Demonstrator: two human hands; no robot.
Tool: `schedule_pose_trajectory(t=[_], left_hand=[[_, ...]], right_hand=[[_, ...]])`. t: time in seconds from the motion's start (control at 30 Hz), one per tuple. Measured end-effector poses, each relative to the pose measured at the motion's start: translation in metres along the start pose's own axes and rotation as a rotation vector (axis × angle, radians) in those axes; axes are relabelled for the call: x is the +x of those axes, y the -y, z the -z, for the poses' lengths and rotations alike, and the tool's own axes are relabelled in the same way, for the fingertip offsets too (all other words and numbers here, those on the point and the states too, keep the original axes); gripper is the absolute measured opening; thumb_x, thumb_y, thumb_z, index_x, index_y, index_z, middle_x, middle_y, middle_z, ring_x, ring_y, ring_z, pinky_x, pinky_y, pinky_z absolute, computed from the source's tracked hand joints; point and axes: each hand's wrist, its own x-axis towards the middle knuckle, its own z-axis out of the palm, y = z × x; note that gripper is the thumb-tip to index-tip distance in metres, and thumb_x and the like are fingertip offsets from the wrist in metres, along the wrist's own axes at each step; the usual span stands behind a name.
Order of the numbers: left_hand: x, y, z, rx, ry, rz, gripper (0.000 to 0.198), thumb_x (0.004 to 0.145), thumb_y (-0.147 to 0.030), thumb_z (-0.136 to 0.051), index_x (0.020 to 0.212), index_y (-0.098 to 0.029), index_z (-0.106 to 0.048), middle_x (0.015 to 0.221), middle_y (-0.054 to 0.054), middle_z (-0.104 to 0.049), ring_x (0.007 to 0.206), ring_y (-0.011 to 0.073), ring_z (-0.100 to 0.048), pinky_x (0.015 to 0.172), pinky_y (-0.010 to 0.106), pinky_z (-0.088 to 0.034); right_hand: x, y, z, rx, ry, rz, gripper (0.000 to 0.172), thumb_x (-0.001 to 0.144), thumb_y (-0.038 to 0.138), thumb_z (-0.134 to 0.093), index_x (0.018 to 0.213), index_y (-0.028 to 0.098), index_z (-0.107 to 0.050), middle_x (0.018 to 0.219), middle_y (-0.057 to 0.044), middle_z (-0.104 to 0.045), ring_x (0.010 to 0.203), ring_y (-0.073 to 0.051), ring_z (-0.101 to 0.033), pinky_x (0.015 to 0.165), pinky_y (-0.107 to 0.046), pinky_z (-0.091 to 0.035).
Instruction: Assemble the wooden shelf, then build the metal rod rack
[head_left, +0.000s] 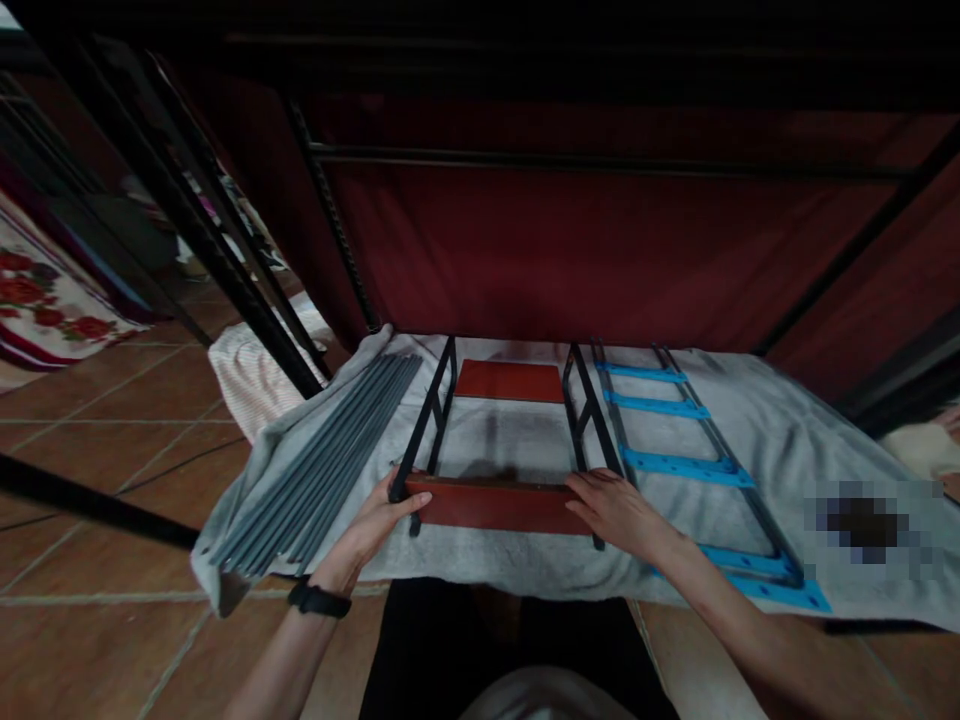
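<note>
the front board (502, 505), a flat reddish-brown piece, lies straight ahead of the person, between the two hands, with its long axis running left to right across the body. both hands are on it, one at each end, so neither is the nearer. the left hand (382, 515) grasps the left end where it meets the black frame (426, 420), with the thumb laid along the front face and the fingers wrapped round the corner. the right hand (622, 508) holds the right end, its fingers bent over the upper edge and onto the face; its thumb is hidden, and how hard it presses i cannot tell.

the board's broad face is turned toward the person. the two sides of the frame run away from the hands, roughly square to the board, and the back board (510, 380) sits between them at the far end, lying about parallel to the front one. whether either board is fastened to the frame cannot be made out.

everything stands on a grey cloth (502, 560). a bundle of grey rods (330, 460) lies to the left, nearer the left hand, slanting away and to the right. a ladder-like rack with blue strips (686, 465) lies to the right, slanting away and to the left; the right forearm crosses in front of its near part. beyond it all hangs a dark red curtain (562, 250).
</note>
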Motion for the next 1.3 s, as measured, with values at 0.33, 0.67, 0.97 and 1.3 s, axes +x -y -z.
schedule_pose_trajectory(t=[0.33, 0.67, 0.97, 1.3], left_hand=[[-0.004, 0.002, -0.002, 0.099, -0.040, -0.005, 0.051, 0.063, -0.040, -0.083, 0.104, -0.018, -0.062, 0.098, 0.003, -0.066, 0.094, 0.0211, -0.061, 0.085, 0.032, -0.046], [-0.007, 0.001, -0.006, 0.063, -0.018, -0.028, 0.050, 0.064, -0.038, -0.084, 0.104, -0.018, -0.060, 0.090, 0.000, -0.064, 0.085, 0.0182, -0.061, 0.077, 0.029, -0.047], [-0.010, 0.022, 0.037, -0.108, 0.119, -0.112, 0.066, 0.069, -0.027, -0.077, 0.132, -0.023, -0.057, 0.136, 0.010, -0.061, 0.123, 0.0254, -0.057, 0.102, 0.037, -0.046], [0.065, 0.062, 0.081, 0.341, -0.318, -0.200, 0.023, 0.071, -0.021, -0.061, 0.088, -0.018, -0.075, 0.095, 0.010, -0.071, 0.091, 0.0249, -0.064, 0.093, 0.040, -0.047]], right_hand=[[-0.008, 0.000, -0.012, -0.017, -0.159, 0.070, 0.016, 0.099, 0.027, -0.047, 0.106, 0.021, -0.061, 0.093, -0.004, -0.072, 0.090, -0.020, -0.067, 0.095, -0.040, -0.046], [-0.009, -0.003, -0.017, 0.006, -0.133, 0.047, 0.026, 0.099, 0.032, -0.048, 0.119, 0.023, -0.062, 0.103, -0.005, -0.073, 0.094, -0.022, -0.069, 0.086, -0.039, -0.053], [-0.017, -0.009, -0.022, -0.026, -0.123, 0.042, 0.036, 0.100, 0.040, -0.045, 0.129, 0.027, -0.061, 0.120, -0.004, -0.072, 0.105, -0.022, -0.070, 0.094, -0.040, -0.056], [-0.024, -0.024, -0.033, -0.020, -0.149, 0.086, 0.033, 0.098, 0.040, -0.046, 0.119, 0.029, -0.069, 0.116, -0.003, -0.074, 0.102, -0.021, -0.072, 0.087, -0.032, -0.060]])
